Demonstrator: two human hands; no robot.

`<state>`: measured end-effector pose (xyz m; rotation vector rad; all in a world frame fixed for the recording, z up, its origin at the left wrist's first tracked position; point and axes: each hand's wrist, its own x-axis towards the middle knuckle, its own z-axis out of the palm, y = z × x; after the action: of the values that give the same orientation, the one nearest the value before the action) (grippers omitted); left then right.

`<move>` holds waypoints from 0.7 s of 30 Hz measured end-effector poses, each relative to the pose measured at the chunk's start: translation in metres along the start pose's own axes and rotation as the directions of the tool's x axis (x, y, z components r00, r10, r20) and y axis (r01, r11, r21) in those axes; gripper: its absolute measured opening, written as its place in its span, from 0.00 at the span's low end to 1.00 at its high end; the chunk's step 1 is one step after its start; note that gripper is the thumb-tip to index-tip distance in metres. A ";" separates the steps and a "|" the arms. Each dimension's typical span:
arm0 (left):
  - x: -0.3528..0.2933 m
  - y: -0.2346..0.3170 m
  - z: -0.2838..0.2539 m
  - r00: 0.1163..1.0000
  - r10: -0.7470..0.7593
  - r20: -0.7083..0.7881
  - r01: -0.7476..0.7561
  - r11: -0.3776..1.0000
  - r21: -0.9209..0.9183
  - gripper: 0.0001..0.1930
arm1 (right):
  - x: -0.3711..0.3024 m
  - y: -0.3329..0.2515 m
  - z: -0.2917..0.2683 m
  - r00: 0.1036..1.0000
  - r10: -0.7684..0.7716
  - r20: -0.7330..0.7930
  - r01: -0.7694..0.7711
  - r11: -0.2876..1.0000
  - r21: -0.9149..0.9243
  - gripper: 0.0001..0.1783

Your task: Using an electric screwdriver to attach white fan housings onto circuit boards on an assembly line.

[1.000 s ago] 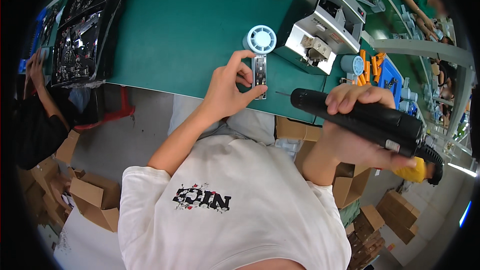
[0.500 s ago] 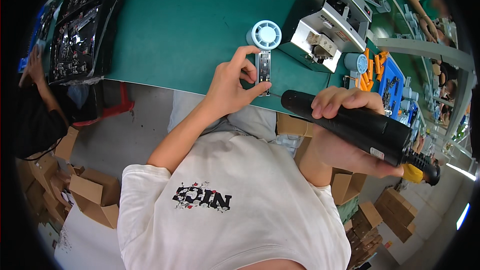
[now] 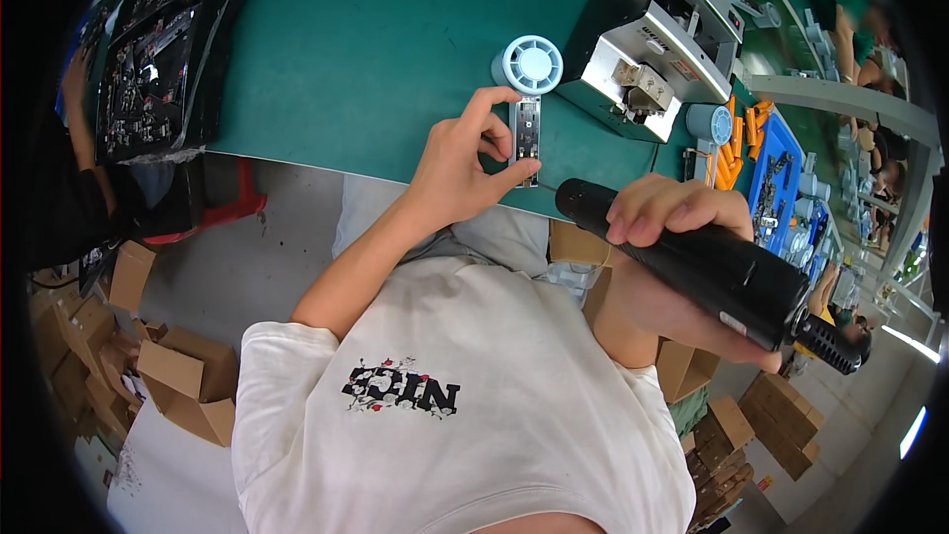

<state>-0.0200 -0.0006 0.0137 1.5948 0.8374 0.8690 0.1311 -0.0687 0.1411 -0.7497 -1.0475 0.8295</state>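
Observation:
Near the front edge of the green table lies a small fan unit with a round light-blue head and a narrow handle holding a circuit board. My left hand grips that handle from its left side, thumb by the lower end and index finger by the fan head. In my right hand is a black electric screwdriver, tilted with its cord end toward the lower right. Its thin bit reaches the lower end of the board; whether it sits in a screw is too small to tell.
A silver-and-black machine stands right of the fan. Beyond it are orange cylindrical parts, another blue fan head and a blue tray. A black tray of circuit boards is at left, beside a co-worker's arm.
The screwdriver's rear end has swung slightly down, its bit staying at the board's lower end. My left hand keeps its grip. The co-worker's hand at left has moved up.

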 end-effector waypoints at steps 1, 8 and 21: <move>0.000 0.000 -0.001 1.000 0.000 -0.001 0.000 1.000 0.002 0.32 | -0.001 0.001 -0.001 1.000 -0.005 0.023 0.005 1.000 0.010 0.60; -0.001 0.004 -0.002 0.998 -0.054 0.021 0.054 0.998 0.013 0.31 | -0.002 0.005 0.003 1.000 -0.018 0.011 0.018 0.999 0.042 0.60; -0.001 0.002 -0.004 0.999 -0.045 0.027 0.045 0.999 -0.013 0.32 | 0.009 0.015 -0.006 0.913 -0.163 0.373 0.189 0.982 -0.033 0.49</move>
<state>-0.0243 0.0001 0.0159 1.5669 0.8438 0.8177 0.1361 -0.0544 0.1309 -0.5549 -1.4655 0.7983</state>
